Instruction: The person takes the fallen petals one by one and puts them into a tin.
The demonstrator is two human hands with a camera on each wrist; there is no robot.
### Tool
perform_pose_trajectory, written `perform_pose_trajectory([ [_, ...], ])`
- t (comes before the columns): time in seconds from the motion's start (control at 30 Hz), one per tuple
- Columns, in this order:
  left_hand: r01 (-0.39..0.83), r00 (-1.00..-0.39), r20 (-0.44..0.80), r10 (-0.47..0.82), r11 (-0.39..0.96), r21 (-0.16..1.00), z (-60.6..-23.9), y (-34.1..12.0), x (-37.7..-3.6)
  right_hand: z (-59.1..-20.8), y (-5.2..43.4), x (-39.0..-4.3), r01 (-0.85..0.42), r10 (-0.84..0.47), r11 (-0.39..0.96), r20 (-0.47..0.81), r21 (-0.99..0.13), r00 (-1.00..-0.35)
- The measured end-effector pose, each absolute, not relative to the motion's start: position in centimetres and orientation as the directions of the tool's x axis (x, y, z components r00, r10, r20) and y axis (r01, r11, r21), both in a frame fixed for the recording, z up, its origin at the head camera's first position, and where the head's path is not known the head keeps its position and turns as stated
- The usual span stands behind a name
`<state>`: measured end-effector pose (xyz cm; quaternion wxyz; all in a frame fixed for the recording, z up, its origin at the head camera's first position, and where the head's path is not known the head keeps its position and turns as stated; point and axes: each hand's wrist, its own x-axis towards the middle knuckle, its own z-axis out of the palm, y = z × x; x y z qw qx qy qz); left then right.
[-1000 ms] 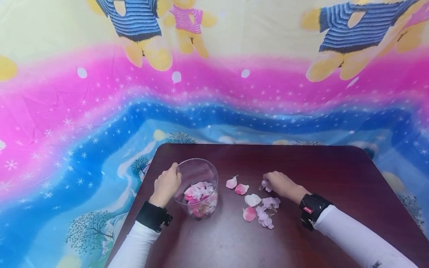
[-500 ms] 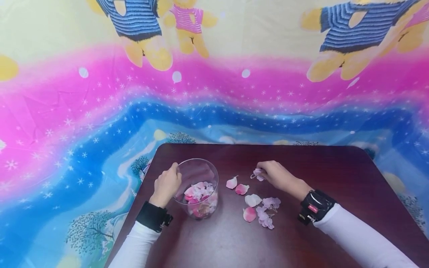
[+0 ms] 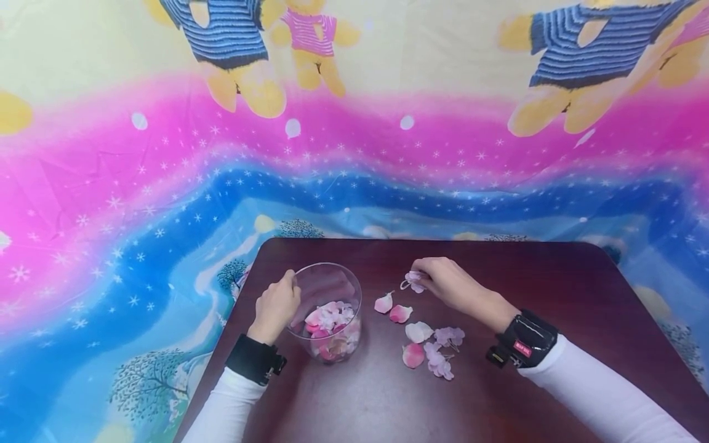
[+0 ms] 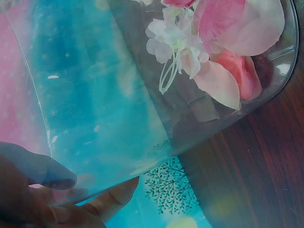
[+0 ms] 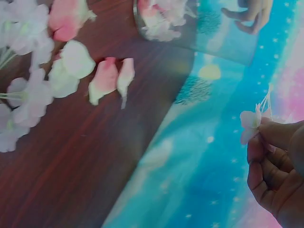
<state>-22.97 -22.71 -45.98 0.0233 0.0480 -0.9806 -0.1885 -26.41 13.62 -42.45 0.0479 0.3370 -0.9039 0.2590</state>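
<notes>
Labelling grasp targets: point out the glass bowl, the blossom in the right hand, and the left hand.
glass bowl (image 3: 354,289), head view, right side of rim
blossom (image 3: 412,280), head view, petals at the fingertips
left hand (image 3: 275,307), head view, back of the hand

The right hand (image 5: 278,175) is showing at the bottom right, and its grip is pinching a small pale flower (image 5: 250,124) by the fingertips (image 5: 260,142). The flower's thin white threads are sticking up. Far to the left of the flower, pink and white petals (image 5: 107,80) are lying on the dark desk (image 5: 71,171). More white flowers (image 5: 23,102) are lying left of those petals. Above the petals, a glass bowl (image 5: 166,21) is sitting with petals inside. A blue cloth (image 5: 199,166) is spreading out under the flower.
</notes>
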Motion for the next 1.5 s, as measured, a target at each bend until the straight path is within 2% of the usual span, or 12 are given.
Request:
perform_pose_trajectory([
  [0.53,-0.086,-0.994,0.028,-0.104,0.924,0.374,-45.9,-22.6,-22.9,-38.2,8.6,-24.8,-0.723,-0.62,0.58,0.373,-0.375,-0.69],
  [0.83,-0.083,-0.994,0.029,-0.101,0.925,0.37,-46.0,-22.7,-22.9,-38.7,5.0,-24.0,-0.758,-0.634,0.535,0.417,-0.372,-0.652],
  [1.1,-0.079,-0.995,0.032,-0.098,0.926,0.369,-46.1,-22.8,-22.8,-39.9,1.9,-24.0,-0.759,-0.615,0.532,0.444,-0.377,-0.652],
  [1.17,-0.081,-0.995,0.03,-0.099,0.926,0.368,-46.1,-22.8,-22.7,-40.3,1.3,-24.0,-0.749,-0.644,0.565,0.382,-0.347,-0.663],
  [1.23,-0.082,-0.995,0.028,-0.099,0.926,0.368,-46.1,-22.8,-22.7,-40.6,0.9,-23.7,-0.721,-0.688,0.617,0.229,-0.317,-0.689],
  [1.37,-0.083,-0.995,0.028,-0.1,0.925,0.371,-46.0,-22.8,-22.8,-40.4,1.0,-23.2,-0.687,-0.718,0.681,-0.05,-0.253,-0.694],
  [1.43,-0.08,-0.995,0.031,-0.099,0.924,0.375,-46.0,-22.8,-22.8,-40.2,1.3,-23.1,-0.676,-0.712,0.691,-0.076,-0.256,-0.698],
  [1.5,-0.08,-0.995,0.033,-0.099,0.924,0.375,-46.1,-22.8,-22.9,-40.1,1.5,-23.2,-0.675,-0.708,0.69,-0.047,-0.262,-0.705],
])
